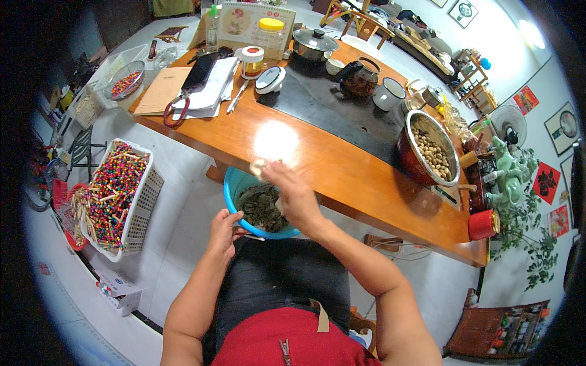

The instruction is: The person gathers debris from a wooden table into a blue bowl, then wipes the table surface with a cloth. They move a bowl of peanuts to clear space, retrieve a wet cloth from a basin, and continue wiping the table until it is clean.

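A blue plastic bucket (232, 192) stands before me against the table's front edge, dark loose debris (262, 208) at its bottom. My left hand (224, 232) grips the bucket's near left rim, thumb over the top. Above the bucket's far right side, my right hand (293, 194) reaches to the edge of the wooden table (329, 169). A pale crumpled wad (258, 169), perhaps tissue, is at its fingertips. Blur hides the exact grip and whether the wad touches the wood.
A metal bowl of nuts (430, 153) sits at the table's right. Behind are a glass teapot (361, 78), an enamel mug (389, 94) and a lidded pot (315, 43). Papers (208, 94) and a phone (200, 71) lie left. A white basket of coloured beads (116, 196) stands on the floor.
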Demonstrator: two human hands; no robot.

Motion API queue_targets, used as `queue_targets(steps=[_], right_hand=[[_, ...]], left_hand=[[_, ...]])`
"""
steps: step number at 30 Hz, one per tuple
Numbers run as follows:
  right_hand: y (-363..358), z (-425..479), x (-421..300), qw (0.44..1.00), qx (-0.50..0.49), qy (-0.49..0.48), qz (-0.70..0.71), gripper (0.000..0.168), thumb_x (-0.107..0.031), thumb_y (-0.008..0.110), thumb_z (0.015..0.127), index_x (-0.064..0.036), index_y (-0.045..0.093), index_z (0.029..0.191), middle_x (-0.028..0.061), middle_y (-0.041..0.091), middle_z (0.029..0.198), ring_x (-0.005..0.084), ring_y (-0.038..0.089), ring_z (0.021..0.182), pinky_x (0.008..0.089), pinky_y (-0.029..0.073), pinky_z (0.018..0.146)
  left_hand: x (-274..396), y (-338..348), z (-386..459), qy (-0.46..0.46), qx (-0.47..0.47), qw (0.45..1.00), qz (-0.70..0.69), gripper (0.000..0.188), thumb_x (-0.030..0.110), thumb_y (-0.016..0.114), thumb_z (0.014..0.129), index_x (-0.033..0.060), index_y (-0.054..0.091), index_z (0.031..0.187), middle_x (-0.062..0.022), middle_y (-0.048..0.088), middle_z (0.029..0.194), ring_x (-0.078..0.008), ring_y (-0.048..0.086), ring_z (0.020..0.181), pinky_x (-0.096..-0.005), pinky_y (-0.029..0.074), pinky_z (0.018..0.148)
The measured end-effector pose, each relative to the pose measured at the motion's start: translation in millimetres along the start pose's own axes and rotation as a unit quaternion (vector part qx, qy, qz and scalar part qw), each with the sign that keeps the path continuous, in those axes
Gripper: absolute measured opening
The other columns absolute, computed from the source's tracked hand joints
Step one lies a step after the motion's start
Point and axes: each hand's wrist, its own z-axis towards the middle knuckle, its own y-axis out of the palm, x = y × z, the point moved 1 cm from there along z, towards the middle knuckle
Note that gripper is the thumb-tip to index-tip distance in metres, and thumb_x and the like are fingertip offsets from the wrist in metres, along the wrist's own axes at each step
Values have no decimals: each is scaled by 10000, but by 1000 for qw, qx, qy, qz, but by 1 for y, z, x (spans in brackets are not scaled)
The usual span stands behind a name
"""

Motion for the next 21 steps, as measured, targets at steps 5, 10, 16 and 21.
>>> queue_targets(steps=[5,10,16,21], right_hand=[[-42,38,53,989,113,87,47,431,91,504,815,-10,549,1232,242,574,1264,402,579,1147,441,448,1026],[-19,80,109,963,9,174,-207,514,-285,428,990,40,422,1389,278,436,1427,410,382,1363,454,273,1147],[39,124,100,969,-63,126,-205,587,-397,348,1009,0,394,1440,227,349,1519,372,298,1424,436,182,1192],[52,120,78,990,-77,-19,-113,470,-286,441,988,-86,449,1414,176,434,1474,377,350,1390,456,233,1174]], left_hand=[[-4,0,3,6,-6,1000,-6,127,160,644,886,130,521,877,-8,592,728,-107,578,556,-266,514,571],[-4,2,4,3,5,1000,-5,133,161,653,878,125,531,841,-18,589,716,-128,581,556,-272,499,567],[-3,5,2,4,-3,1000,5,148,170,644,891,141,500,871,-3,586,732,-116,582,569,-270,513,586],[-3,4,4,2,8,1000,8,132,170,656,880,132,531,862,-10,585,744,-130,577,573,-284,513,593]])
